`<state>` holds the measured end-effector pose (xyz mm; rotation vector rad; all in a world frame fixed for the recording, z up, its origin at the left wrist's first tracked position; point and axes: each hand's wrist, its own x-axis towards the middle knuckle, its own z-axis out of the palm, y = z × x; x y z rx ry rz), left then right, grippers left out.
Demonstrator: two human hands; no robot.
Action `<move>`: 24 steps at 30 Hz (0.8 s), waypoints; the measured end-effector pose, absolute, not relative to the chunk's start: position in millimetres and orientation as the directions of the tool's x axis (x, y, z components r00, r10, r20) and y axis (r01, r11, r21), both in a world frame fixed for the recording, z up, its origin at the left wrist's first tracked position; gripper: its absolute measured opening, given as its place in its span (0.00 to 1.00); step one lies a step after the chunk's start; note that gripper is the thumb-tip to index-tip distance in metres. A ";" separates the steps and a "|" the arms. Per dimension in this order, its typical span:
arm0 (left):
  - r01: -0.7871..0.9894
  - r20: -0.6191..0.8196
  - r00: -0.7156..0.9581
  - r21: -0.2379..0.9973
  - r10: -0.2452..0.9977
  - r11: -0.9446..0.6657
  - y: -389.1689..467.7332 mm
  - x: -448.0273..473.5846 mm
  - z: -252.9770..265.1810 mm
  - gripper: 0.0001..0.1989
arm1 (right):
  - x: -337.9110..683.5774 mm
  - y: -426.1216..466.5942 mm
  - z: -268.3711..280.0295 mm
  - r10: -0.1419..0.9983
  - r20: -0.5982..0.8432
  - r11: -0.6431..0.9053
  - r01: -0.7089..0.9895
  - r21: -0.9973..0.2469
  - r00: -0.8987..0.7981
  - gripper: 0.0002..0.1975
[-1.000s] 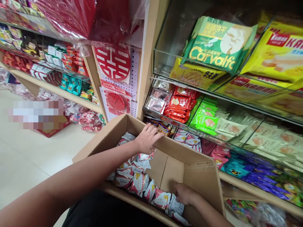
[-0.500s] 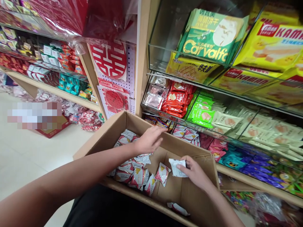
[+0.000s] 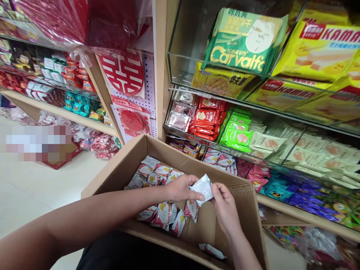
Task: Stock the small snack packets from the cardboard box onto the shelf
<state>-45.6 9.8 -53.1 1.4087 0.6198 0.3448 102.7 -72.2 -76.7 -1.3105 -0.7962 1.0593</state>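
Above the open cardboard box [image 3: 230, 183], both hands grip one small white snack packet [image 3: 203, 189], its printed back facing up. My left hand [image 3: 182, 188] pinches it from the left, thumb on top. Fingers of my right hand [image 3: 225, 202] are closed on its right edge. Inside the box, several pink-and-white snack packets [image 3: 164, 215] lie mostly in the left half, partly hidden by my left forearm. A lone packet [image 3: 212, 250] rests near the box's front wall.
Shelves ahead carry red packets [image 3: 206, 118], green packets [image 3: 237, 131] and yellow wafer bags [image 3: 317, 52] behind clear dividers. A wooden post [image 3: 161, 75] stands behind the box. Bagged goods [image 3: 102, 142] lie on the floor at left, by a red box [image 3: 63, 157].
My left hand has come down and right, from empty above the box to gripping the packet. My right hand has kept hold of it and brought it slightly left and up.
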 end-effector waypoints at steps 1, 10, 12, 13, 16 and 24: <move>0.144 -0.157 0.812 0.987 0.563 0.068 10.8 -46.4 -53.4 0.19 | 103.4 -72.1 -76.3 0.935 -0.073 -0.045 -0.087 -0.995 0.348 0.16; -0.037 -0.236 0.454 0.958 0.859 0.283 -2.8 -30.1 -52.9 0.23 | 94.1 -60.9 -72.2 0.833 -0.011 -0.115 0.153 -0.982 0.553 0.19; -0.017 -0.143 0.363 0.987 0.921 0.159 -3.5 -27.9 -53.4 0.22 | 87.5 -60.0 -66.4 0.825 0.012 -0.186 0.291 -0.939 0.565 0.20; 0.001 -0.085 0.330 0.996 0.940 0.090 -2.6 -28.0 -54.0 0.21 | 84.2 -60.4 -63.5 0.820 0.035 -0.210 0.358 -0.910 0.571 0.21; 0.053 0.013 0.288 0.998 0.958 -0.030 2.9 -31.5 -56.5 0.21 | 76.4 -63.6 -57.6 0.810 0.107 -0.234 0.485 -0.843 0.577 0.21; 0.125 0.042 0.327 0.988 0.944 -0.087 10.2 -34.4 -54.0 0.20 | 72.5 -70.7 -58.1 0.780 0.143 -0.114 0.363 -0.925 0.609 0.19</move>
